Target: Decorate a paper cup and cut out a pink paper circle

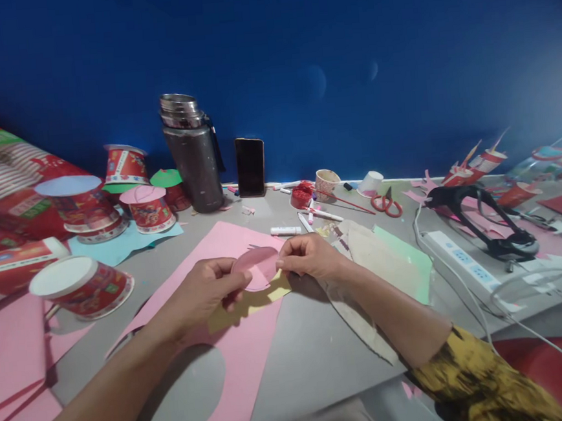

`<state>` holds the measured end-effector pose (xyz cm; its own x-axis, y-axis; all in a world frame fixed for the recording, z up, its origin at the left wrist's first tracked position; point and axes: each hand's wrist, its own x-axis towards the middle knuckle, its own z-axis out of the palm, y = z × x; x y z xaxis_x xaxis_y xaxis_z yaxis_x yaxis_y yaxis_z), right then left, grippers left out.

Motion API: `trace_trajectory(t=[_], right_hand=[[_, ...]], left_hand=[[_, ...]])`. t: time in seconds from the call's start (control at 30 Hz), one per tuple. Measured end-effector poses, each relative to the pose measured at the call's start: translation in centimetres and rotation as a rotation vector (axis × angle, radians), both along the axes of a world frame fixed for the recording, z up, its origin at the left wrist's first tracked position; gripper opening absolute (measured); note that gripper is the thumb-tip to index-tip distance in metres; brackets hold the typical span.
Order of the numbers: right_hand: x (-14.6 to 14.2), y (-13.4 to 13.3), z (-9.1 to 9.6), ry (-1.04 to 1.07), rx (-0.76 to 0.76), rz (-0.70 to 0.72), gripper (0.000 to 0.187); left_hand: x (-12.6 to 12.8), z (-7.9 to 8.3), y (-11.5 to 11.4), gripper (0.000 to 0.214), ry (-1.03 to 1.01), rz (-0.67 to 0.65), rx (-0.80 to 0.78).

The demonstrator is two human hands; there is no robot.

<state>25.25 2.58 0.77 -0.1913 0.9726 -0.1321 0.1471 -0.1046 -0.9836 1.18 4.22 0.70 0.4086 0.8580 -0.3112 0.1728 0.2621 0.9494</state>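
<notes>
A round pink paper disc (261, 273) is held up between both hands above the table. My left hand (208, 291) pinches its left edge, thumb on top. The fingers of my right hand (311, 257) are pinched at its right edge. Beneath the disc lies a yellow paper strip (254, 306), partly in shadow. Under that is a large pink paper sheet (258, 358) with a rounded piece cut from its lower left. A white marker (285, 231) lies just beyond the disc.
Several red paper cups (147, 211) with coloured paper tops stand at left. Behind are a dark flask (193, 162) and an upright phone (251, 167). Red-handled scissors (387, 203), a beige cloth-like piece (377, 261), a power strip (463, 264) and a black headset-like frame (486, 220) lie right.
</notes>
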Motion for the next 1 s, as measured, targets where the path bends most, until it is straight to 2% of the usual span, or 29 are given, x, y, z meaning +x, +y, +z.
trace_trajectory(t=[0.1,0.3,0.43,0.63,0.8,1.0], right_hand=[[-0.3,-0.1,-0.2,0.017,-0.014,0.023,0.035],[-1.2,-0.5,-0.1,0.195,-0.161,0.027,0.040],[-1.4,-0.5,0.1,0.231,-0.217,0.039,0.042],[-1.4,-0.4,-0.1,0.253,-0.221,0.022,0.045],[-1.7,-0.5,-0.6,0.275,-0.210,0.018,0.050],[-2.0,-0.6,-0.4,0.288,-0.193,0.025,0.050]], left_hand=[[0.0,-0.1,0.1,0.028,-0.051,0.007,-0.020],[0.4,-0.1,-0.3,0.032,-0.106,-0.016,-0.095],[0.6,0.1,-0.4,0.031,-0.124,-0.026,-0.110],[0.8,0.4,-0.5,0.035,-0.164,-0.021,-0.164],[1.0,0.0,-0.4,0.035,-0.191,-0.014,-0.218],[0.9,-0.2,-0.3,0.041,-0.148,-0.066,-0.228]])
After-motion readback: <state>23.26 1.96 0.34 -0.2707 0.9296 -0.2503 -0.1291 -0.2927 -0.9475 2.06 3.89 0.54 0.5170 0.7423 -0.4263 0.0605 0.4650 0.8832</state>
